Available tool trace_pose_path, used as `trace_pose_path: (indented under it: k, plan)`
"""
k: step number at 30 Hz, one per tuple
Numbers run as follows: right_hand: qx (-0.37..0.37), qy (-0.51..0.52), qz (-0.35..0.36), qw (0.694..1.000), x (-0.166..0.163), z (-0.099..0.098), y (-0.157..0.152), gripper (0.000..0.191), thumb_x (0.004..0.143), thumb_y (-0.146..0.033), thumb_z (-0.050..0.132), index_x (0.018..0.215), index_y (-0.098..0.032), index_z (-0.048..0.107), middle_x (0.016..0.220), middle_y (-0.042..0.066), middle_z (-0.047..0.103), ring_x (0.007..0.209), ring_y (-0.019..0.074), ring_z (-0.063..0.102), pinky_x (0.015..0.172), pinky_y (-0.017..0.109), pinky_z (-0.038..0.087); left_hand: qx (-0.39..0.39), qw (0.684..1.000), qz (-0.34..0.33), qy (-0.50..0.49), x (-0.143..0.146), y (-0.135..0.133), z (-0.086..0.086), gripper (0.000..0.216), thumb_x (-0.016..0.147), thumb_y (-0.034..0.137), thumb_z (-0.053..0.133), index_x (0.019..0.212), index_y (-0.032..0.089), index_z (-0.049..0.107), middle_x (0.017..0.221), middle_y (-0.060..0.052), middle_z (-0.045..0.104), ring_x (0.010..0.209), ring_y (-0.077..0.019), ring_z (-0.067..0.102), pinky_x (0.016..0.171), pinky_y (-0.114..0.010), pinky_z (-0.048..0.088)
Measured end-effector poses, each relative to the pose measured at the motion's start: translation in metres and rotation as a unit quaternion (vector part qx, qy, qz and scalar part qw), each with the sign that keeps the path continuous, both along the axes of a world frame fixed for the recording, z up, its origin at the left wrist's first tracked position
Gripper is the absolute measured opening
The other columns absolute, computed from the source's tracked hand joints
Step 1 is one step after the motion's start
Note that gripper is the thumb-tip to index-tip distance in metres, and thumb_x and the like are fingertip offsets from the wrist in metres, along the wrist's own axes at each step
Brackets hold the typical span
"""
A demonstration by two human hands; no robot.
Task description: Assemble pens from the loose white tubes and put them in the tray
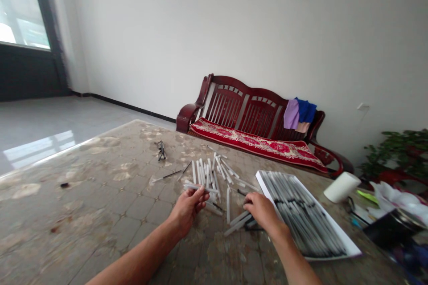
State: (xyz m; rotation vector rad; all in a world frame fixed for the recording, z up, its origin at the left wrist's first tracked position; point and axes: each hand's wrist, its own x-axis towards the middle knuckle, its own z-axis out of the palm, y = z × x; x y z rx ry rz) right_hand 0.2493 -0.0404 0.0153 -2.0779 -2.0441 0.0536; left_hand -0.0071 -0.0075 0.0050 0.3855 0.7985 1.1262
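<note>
My left hand (190, 209) pinches a whitish pen barrel (200, 188) between thumb and fingers, held nearly level above the table. To its right, my right hand (262, 209) is closed, with a small dark piece (240, 192) at its fingertips; its exact kind is too small to make out. Beyond both hands lies a loose pile of white barrels (202, 171). A few more barrels (238, 227) and some black parts rest just below my right hand. Beside that hand, a shallow white box (352, 249) holds many pale pens (301, 209) with dark ends.
Eyeglasses (161, 150) and thin dark rods (170, 174) lie on the patterned table (110, 213). A white roll (341, 187), a dark cup (394, 229) and plastic bags (397, 196) stand on the right. Behind the table is a red wooden bench (230, 102).
</note>
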Motion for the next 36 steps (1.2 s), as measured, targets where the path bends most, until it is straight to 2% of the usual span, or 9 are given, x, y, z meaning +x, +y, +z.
trace_pose_path:
  k: [5,8,10,13,15,18,24,33,36]
  plan:
    - [0.046,-0.044,0.004,0.998,-0.012,-0.005,0.002,0.015,0.075,-0.010,0.060,0.074,-0.022,0.070,0.083,0.006,0.071,0.082,0.0221,0.067,0.070,0.028,0.044,-0.006,1.000,-0.010,0.003,0.001,0.000,-0.003,0.011,0.088,0.007,0.061,0.079,0.012,0.062,0.066,-0.002,0.069,0.053,-0.0073,0.065,0.045,-0.013,0.052]
    - [0.095,0.111,0.001,0.989,-0.026,-0.007,0.006,0.013,0.078,-0.016,0.057,0.073,-0.022,0.068,0.078,0.006,0.070,0.076,0.0219,0.066,0.066,0.029,0.047,0.000,1.000,-0.014,-0.003,0.002,0.002,-0.006,0.010,0.088,0.007,0.061,0.080,0.012,0.062,0.067,-0.002,0.069,0.054,-0.0077,0.066,0.046,-0.014,0.052]
    - [0.109,0.299,-0.015,0.948,-0.042,-0.007,0.009,0.014,0.081,-0.028,0.056,0.076,-0.021,0.066,0.071,0.004,0.068,0.067,0.0207,0.065,0.058,0.029,0.049,0.006,1.000,-0.011,-0.002,0.002,0.004,-0.009,0.007,0.085,0.007,0.066,0.081,0.013,0.062,0.068,-0.002,0.069,0.055,-0.0080,0.066,0.046,-0.014,0.051]
    - [0.109,0.543,-0.042,0.832,-0.074,-0.007,0.011,0.029,0.078,-0.046,0.060,0.085,-0.019,0.065,0.071,0.004,0.069,0.060,0.0194,0.064,0.050,0.028,0.050,0.019,1.000,-0.001,0.000,0.002,0.007,-0.013,0.015,0.076,0.012,0.077,0.081,0.013,0.063,0.070,-0.002,0.070,0.055,-0.0077,0.064,0.046,-0.013,0.049]
    - [0.116,0.624,-0.052,0.771,-0.093,-0.007,0.012,0.036,0.072,-0.050,0.066,0.087,-0.017,0.066,0.075,0.005,0.070,0.063,0.0192,0.065,0.051,0.028,0.052,0.032,0.999,0.006,-0.001,0.002,0.010,-0.016,0.026,0.067,0.018,0.085,0.081,0.013,0.064,0.070,-0.002,0.070,0.052,-0.0068,0.061,0.043,-0.013,0.046]
    - [0.132,0.667,-0.065,0.731,-0.109,-0.009,0.012,0.036,0.066,-0.047,0.072,0.085,-0.017,0.067,0.073,0.004,0.070,0.064,0.0181,0.064,0.050,0.025,0.050,0.062,0.998,0.016,0.005,0.003,0.012,-0.019,0.043,0.053,0.031,0.092,0.080,0.013,0.064,0.068,-0.001,0.070,0.046,-0.0042,0.052,0.037,-0.012,0.035]
    - [0.167,0.648,-0.072,0.739,-0.111,-0.014,0.011,0.031,0.067,-0.043,0.070,0.083,-0.017,0.072,0.066,0.001,0.067,0.060,0.0155,0.059,0.049,0.023,0.046,0.118,0.992,0.007,0.043,0.007,0.013,-0.020,0.051,0.049,0.046,0.089,0.078,0.014,0.063,0.057,0.005,0.061,0.036,-0.0008,0.030,0.034,-0.016,0.015]
    - [0.182,0.598,-0.069,0.778,-0.107,-0.023,0.016,0.031,0.071,-0.042,0.065,0.086,-0.016,0.073,0.068,0.003,0.069,0.056,0.0159,0.058,0.055,0.027,0.050,0.113,0.993,0.002,0.045,0.006,0.012,-0.015,0.053,0.046,0.049,0.089,0.076,0.015,0.062,0.055,0.008,0.053,0.038,-0.0009,0.025,0.036,-0.018,0.011]
    - [0.179,0.594,-0.062,0.782,-0.107,-0.023,0.015,0.031,0.071,-0.042,0.065,0.085,-0.016,0.073,0.067,0.003,0.069,0.056,0.0164,0.059,0.055,0.027,0.050,0.117,0.992,-0.004,0.051,0.007,0.012,-0.016,0.052,0.048,0.050,0.088,0.076,0.015,0.062,0.048,0.011,0.045,0.037,-0.0015,0.023,0.036,-0.019,0.010]
